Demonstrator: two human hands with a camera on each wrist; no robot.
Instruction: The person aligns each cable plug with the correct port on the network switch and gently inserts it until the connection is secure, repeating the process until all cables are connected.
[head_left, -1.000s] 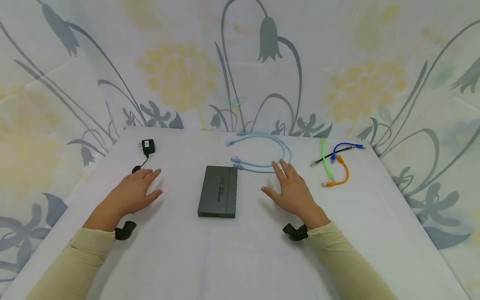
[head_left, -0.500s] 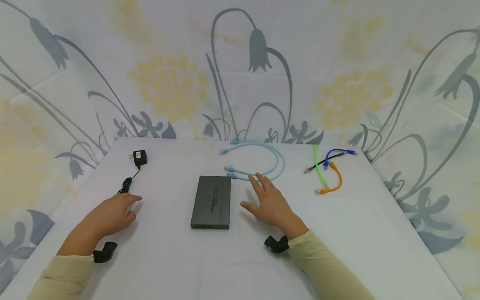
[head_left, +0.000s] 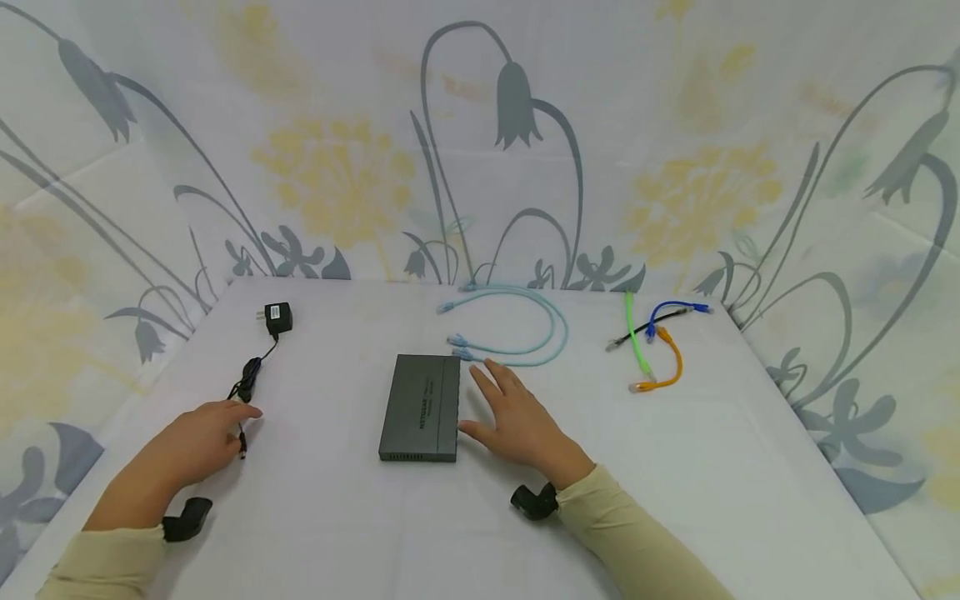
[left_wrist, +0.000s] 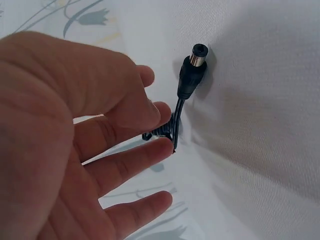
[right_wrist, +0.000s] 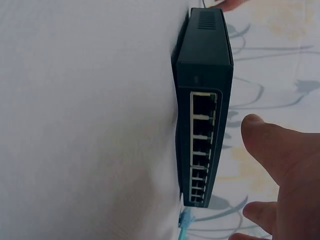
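Observation:
A black power adapter (head_left: 278,318) lies at the back left, its tied cable (head_left: 246,382) running toward me. My left hand (head_left: 191,442) is over the cable's near end. In the left wrist view the barrel plug (left_wrist: 192,77) stands out past the fingertips; thumb and fingers are close to the cord, and no firm grip shows. A dark grey NETGEAR network switch (head_left: 420,408) lies flat in the middle. Beside its right edge hovers my right hand (head_left: 521,425), fingers extended. The right wrist view shows the switch's row of ports (right_wrist: 202,140), with the thumb apart from it.
Light blue network cables (head_left: 551,333) curve behind the switch. Short patch cables lie at the back right: green (head_left: 637,342), black (head_left: 626,340), blue (head_left: 678,305) and orange (head_left: 678,358). A patterned curtain (head_left: 337,167) rises behind the white table (head_left: 337,533).
My left hand has moved down and left along the adapter's cable to its plug end. My right hand has shifted left, closer to the switch. The head view has tilted slightly.

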